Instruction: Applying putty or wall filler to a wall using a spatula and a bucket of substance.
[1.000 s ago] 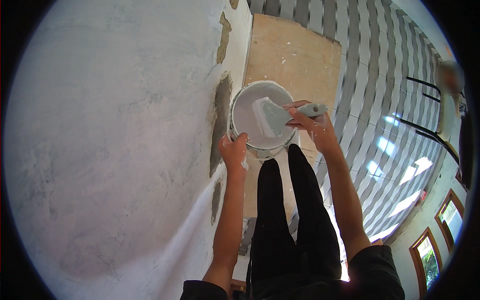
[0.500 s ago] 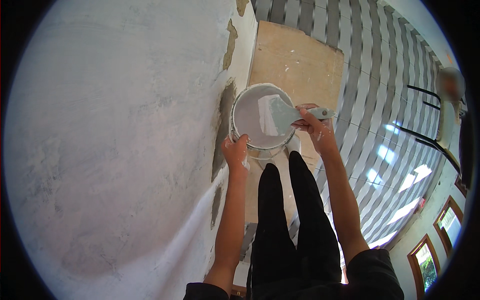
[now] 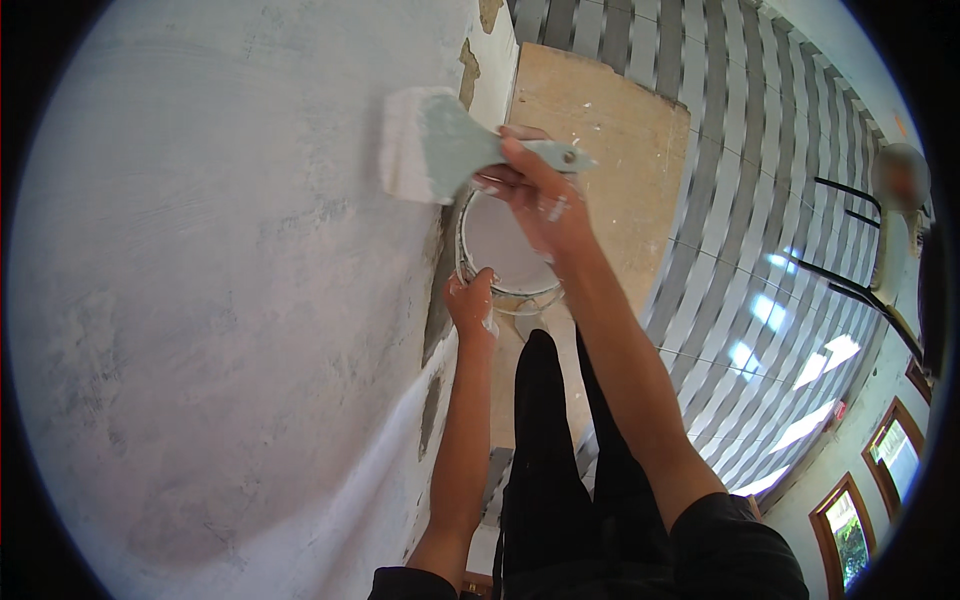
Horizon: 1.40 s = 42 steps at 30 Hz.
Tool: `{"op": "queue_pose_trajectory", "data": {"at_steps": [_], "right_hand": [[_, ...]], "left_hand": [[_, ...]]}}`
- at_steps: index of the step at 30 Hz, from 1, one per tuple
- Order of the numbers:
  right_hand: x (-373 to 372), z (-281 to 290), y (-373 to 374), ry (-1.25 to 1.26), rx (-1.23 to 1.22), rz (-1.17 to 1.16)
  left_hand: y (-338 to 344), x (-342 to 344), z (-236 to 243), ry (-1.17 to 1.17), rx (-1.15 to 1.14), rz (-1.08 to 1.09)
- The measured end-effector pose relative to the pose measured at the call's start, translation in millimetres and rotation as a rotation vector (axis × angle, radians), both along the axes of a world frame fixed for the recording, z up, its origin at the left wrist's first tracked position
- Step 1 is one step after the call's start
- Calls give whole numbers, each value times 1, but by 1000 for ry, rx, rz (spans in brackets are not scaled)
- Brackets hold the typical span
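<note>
1. Head view: the right hand (image 3: 540,205) is closed round the handle of a wide putty knife (image 3: 440,145), its blade loaded with white filler and raised against the plastered wall (image 3: 220,280).
2. The left hand (image 3: 472,305) grips the near rim of a white bucket (image 3: 500,250) held beside the wall, above the striped floor (image 3: 740,230).
3. The blade looks thin and springy, the handle stiff; that handle is the place to hold.
4. The bucket probably weighs a fair bit, its smeared rim likely slippery.
</note>
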State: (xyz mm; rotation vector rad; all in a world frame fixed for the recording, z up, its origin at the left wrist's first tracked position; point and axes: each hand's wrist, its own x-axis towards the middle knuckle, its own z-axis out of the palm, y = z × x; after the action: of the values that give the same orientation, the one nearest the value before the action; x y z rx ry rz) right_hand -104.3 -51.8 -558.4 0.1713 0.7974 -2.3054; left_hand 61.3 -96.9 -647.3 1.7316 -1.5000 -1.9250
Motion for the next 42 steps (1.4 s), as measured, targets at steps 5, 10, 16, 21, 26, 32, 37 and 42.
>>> {"op": "queue_pose_trajectory", "data": {"at_steps": [5,10,16,21,26,32,37,42], "right_hand": [[1,-25,-17,-12,-16,-26],[0,-26,0,5,89,-43],[5,-7,-23,-29,-37,-79],[4,-36,-8,-47,48,-75],[-7,-55,8,0,141,-112],[-9,-80,10,50,306,-177],[-8,-85,-7,96,354,-165],[0,-64,-27,136,364,-127]], "left_hand": [[8,-8,11,27,39,29],[4,1,8,50,73,41],[9,2,8,-10,44,47],[13,10,-7,-9,-21,-24],[14,24,-28,45,23,33],[27,32,-42,32,24,26],[33,43,-47,51,-15,19],[32,53,-45,-43,-25,-37]]}}
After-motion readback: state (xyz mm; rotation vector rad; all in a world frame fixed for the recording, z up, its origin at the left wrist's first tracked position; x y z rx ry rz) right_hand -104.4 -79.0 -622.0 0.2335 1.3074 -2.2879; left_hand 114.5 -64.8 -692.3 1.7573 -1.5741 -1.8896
